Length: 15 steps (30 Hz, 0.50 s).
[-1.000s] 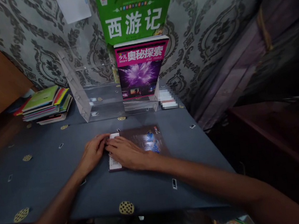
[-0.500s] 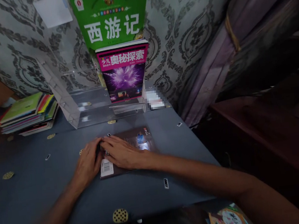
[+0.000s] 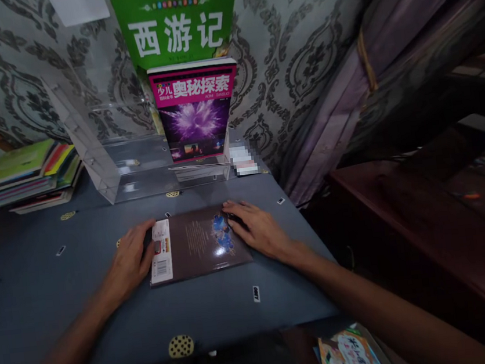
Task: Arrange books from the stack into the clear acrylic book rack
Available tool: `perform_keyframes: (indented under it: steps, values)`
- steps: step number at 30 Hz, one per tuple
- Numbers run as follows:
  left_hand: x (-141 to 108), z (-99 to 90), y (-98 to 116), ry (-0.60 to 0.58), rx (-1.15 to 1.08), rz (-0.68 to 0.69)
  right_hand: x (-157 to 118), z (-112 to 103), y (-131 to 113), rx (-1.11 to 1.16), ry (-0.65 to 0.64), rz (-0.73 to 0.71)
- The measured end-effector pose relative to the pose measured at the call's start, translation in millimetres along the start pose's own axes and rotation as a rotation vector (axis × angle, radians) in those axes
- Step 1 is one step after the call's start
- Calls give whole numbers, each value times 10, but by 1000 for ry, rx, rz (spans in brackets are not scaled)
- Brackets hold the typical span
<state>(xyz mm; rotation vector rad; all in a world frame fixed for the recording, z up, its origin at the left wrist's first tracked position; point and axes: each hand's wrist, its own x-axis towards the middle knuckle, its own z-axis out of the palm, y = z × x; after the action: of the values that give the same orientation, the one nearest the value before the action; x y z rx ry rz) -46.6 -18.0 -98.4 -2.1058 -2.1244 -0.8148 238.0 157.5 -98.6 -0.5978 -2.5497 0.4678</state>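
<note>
A dark brown book (image 3: 197,244) lies flat on the blue-grey patterned tablecloth (image 3: 214,316), its glossy cover showing a blue picture and a white barcode strip at the left end. My left hand (image 3: 129,260) rests against the book's left edge, fingers spread and flat on the cloth. At the far right corner, my right hand (image 3: 257,230) has its fingertips at the book's edge. Neither hand grips the book.
A clear acrylic stand (image 3: 108,174) at the back holds a pink-titled book (image 3: 195,114), with a green book (image 3: 176,29) behind. A stack of books (image 3: 23,178) lies back left. Patterned wallpaper and a curtain (image 3: 324,96) close the far side; dark wooden furniture (image 3: 403,210) stands right.
My hands have slid apart, the right one moving from the book's middle to its right edge. The cover and barcode now show. The view has shifted slightly left.
</note>
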Motion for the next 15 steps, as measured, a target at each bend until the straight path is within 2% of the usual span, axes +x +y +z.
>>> perform_keyframes:
  steps: [3,6,10,13,15]
  values:
    - [93,-57,-9,-4,-34,-26,-9,-17,-26,-71,13,-17]
    - [243,-154,-6,-61,-92,-88,45,22,-171,-152,21,-77]
    - [398,-235,-7,-124,-145,-214,208,173,-523,-11,-151,-291]
    - [401,-209,-14,-76,-157,-225,376,344,-804,93,-269,-397]
    - [363,-172,-21,-46,-159,-202,465,452,-945,111,-291,-425]
